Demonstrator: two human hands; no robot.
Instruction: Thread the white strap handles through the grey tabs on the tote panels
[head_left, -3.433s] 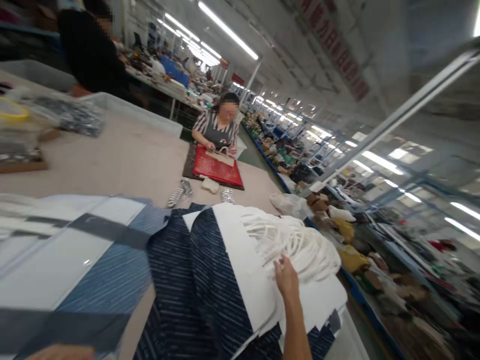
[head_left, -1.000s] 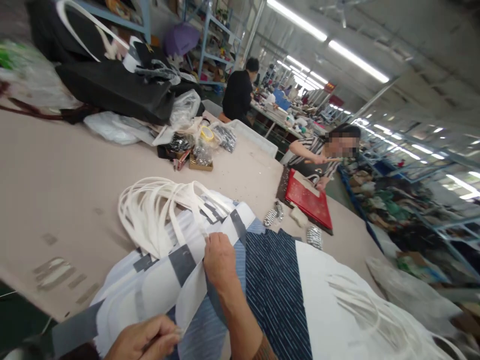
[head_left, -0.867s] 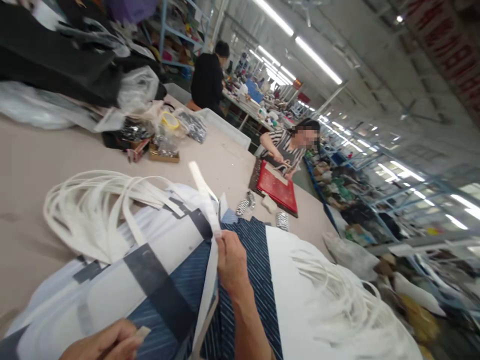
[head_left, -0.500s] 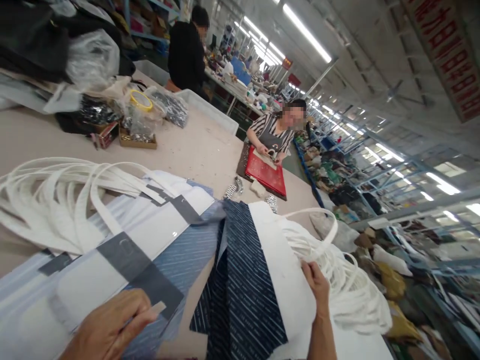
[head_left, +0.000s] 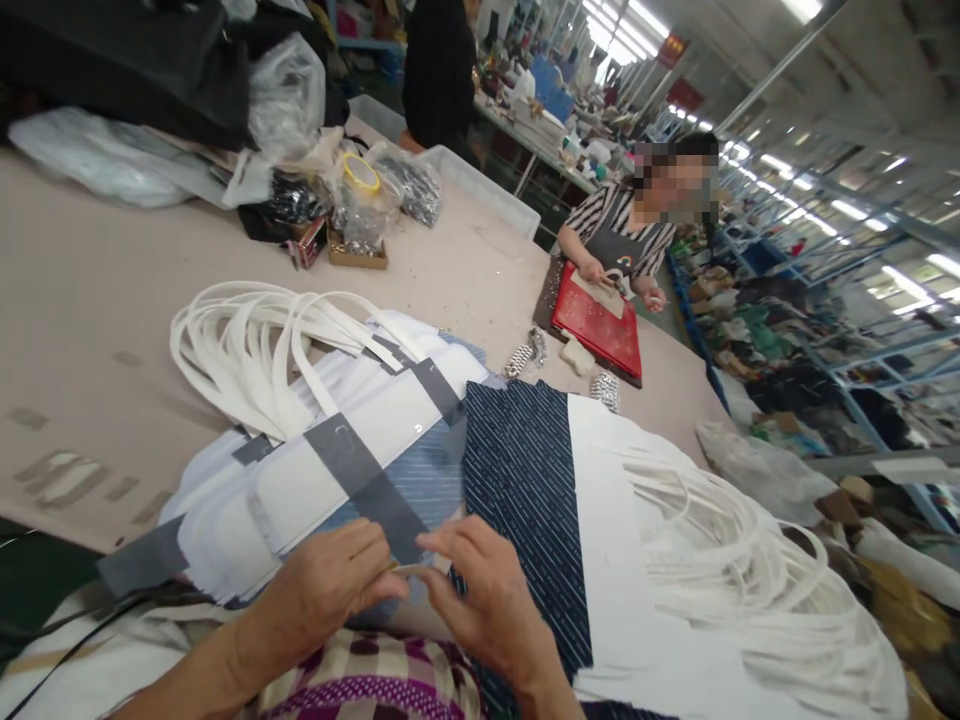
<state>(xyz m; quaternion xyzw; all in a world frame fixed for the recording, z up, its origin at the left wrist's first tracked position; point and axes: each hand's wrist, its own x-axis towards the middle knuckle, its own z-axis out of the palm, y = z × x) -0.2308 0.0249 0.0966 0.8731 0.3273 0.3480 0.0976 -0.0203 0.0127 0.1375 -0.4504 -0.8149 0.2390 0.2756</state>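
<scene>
My left hand [head_left: 334,575] is closed, pinching one end of a small pale strip [head_left: 409,570] in front of my body. The thumb and forefinger of my right hand [head_left: 487,590] are at the strip's other end. Below and behind my hands lies a stack of white and light-blue panels [head_left: 289,495] with dark grey bands [head_left: 367,480] and white straps [head_left: 247,355]. To the right, a dark-blue striped fabric panel [head_left: 525,500] lies beside white panels [head_left: 611,540]. A heap of white strap handles [head_left: 720,540] covers these white panels' right part.
Across the table [head_left: 442,260], a co-worker in a striped top [head_left: 585,215] works over a red board [head_left: 600,325]. Small metallic bundles [head_left: 517,360] lie nearby. Plastic bags [head_left: 289,100], yellow tape [head_left: 361,173] and a small open box [head_left: 358,250] stand at the back left.
My right hand has left the white handles and come over to my left hand at the pale strip. The view has shifted, and the dark striped panel now lies flatter.
</scene>
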